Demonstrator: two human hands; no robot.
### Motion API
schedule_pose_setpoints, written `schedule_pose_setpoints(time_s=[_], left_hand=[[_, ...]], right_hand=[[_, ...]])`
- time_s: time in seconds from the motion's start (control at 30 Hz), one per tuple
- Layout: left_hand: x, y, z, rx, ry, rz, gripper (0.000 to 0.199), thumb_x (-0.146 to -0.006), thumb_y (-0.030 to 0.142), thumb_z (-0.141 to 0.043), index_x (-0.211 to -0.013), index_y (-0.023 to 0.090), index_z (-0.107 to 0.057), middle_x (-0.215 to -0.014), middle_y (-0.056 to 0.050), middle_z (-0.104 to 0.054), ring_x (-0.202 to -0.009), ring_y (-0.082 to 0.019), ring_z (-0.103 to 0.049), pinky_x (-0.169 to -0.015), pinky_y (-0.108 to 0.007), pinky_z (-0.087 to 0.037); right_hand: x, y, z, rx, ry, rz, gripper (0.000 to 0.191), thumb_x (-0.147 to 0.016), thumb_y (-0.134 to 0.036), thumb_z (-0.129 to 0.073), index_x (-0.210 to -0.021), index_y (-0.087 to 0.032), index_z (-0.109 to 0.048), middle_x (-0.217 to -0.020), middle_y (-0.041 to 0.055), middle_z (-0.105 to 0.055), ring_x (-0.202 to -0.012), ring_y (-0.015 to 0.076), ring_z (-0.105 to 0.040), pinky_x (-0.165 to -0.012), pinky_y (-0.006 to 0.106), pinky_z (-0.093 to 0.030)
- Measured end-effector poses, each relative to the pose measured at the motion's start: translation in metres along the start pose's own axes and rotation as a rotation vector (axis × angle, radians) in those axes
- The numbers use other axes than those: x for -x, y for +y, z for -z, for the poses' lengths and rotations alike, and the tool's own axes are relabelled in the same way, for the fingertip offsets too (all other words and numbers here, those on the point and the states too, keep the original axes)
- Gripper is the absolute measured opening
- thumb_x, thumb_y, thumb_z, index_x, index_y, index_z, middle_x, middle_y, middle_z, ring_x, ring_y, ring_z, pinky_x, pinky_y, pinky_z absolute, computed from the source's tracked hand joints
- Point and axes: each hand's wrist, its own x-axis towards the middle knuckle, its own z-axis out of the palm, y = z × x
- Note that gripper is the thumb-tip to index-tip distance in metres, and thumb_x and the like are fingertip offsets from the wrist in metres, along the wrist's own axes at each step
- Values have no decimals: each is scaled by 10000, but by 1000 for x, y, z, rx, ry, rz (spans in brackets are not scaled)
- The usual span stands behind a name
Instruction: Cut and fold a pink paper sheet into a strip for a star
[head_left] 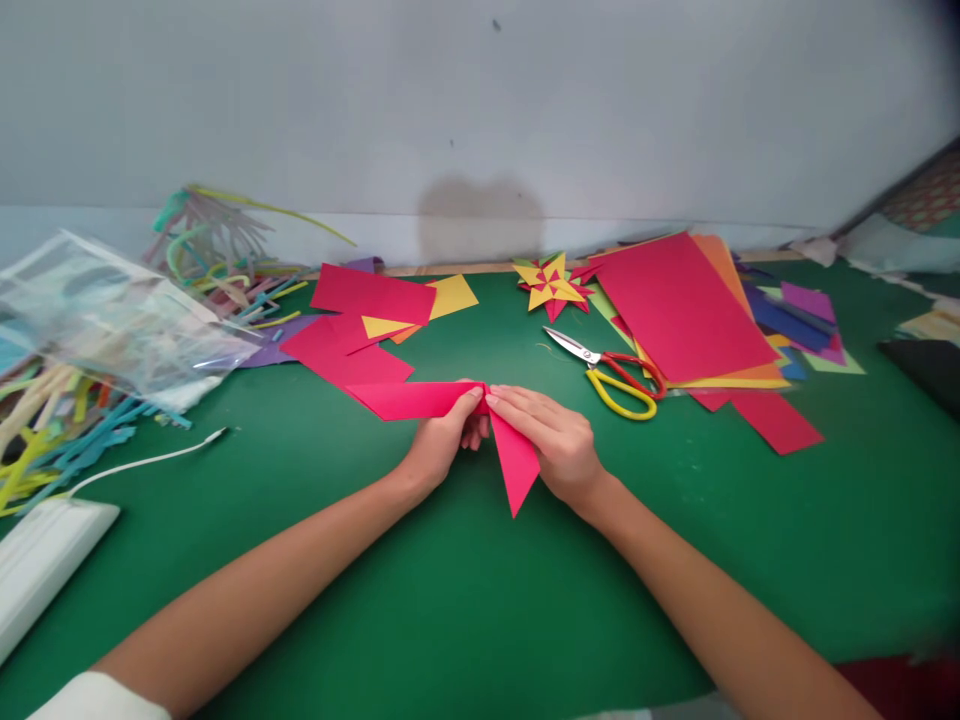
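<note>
A folded red paper (412,400) is held above the green table between both hands. One long flap of it points left, and a pointed flap hangs down toward me. My left hand (444,432) pinches the paper near its middle, thumb on top and fingers curled beneath. My right hand (551,440) grips it just to the right of that, its fingers pressed together over the top of the hanging flap. The two hands almost touch at the fold. Fingers under the paper are partly hidden.
Scissors (600,362) lie behind my right hand, near a yellow-and-red paper star (553,285). Red sheets (690,310) are stacked at the right, cut papers (371,295) behind the left hand. Colourful strips (67,440), a plastic bag (112,310) and a white device (52,560) are left.
</note>
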Motion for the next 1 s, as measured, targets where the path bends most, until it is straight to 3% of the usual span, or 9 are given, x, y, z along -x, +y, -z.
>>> schedule_pose_setpoints(time_s=[0.13,0.27,0.37,0.47,0.77,0.87,1.0], left_hand=[[1,4,-2,8,67,-70,233,-977,460,-676,-984,238,-604,-637,63,-545,-515,-92,-485,-477,-215,-306],[0,7,-3,14,104,-57,269,-953,475,-698,-977,230,-588,-626,59,-566,-522,-98,-518,-477,-209,-332],[0,7,-3,-13,126,-70,263,-952,462,-698,-967,221,-594,-636,49,-597,-530,-97,-546,-485,-204,-358],[-1,7,-3,-27,160,-76,271,-941,464,-708,-950,217,-598,-639,47,-598,-524,-91,-549,-480,-198,-359],[-12,15,0,185,169,-83,350,-828,377,-858,-1018,226,-605,-705,67,-533,-547,-66,-483,-463,-177,-342],[-11,17,0,141,120,-50,363,-826,411,-860,-1016,223,-615,-686,63,-537,-552,-75,-494,-467,-184,-349],[-7,14,0,96,-8,-29,335,-929,521,-733,-976,229,-575,-692,47,-566,-561,-100,-513,-483,-204,-381]], right_hand=[[-2,-6,-4,-123,83,-206,416,-1033,-134,-605,-1395,-308,-715,-1348,49,-758,-1249,253,-724,-1101,464,-595],[-8,-11,-18,-432,314,-674,215,-947,-299,-760,-1149,-242,-807,-1153,69,-827,-1076,279,-792,-988,446,-653],[-14,-12,-25,-731,436,-887,260,-844,-368,-854,-1028,-200,-779,-1029,85,-836,-945,291,-808,-867,454,-691],[-16,-10,-25,-852,430,-955,336,-801,-398,-879,-1040,-201,-750,-1041,81,-827,-932,285,-799,-828,454,-696],[-13,-5,-15,-690,332,-932,327,-789,-447,-885,-960,-181,-800,-800,56,-796,-704,233,-755,-664,370,-662],[-12,-10,-18,-680,290,-984,326,-811,-481,-865,-932,-184,-804,-774,54,-789,-667,215,-744,-665,359,-654],[-10,-11,-23,-799,313,-1054,369,-825,-529,-837,-889,-168,-803,-794,79,-795,-695,225,-752,-677,367,-659]])
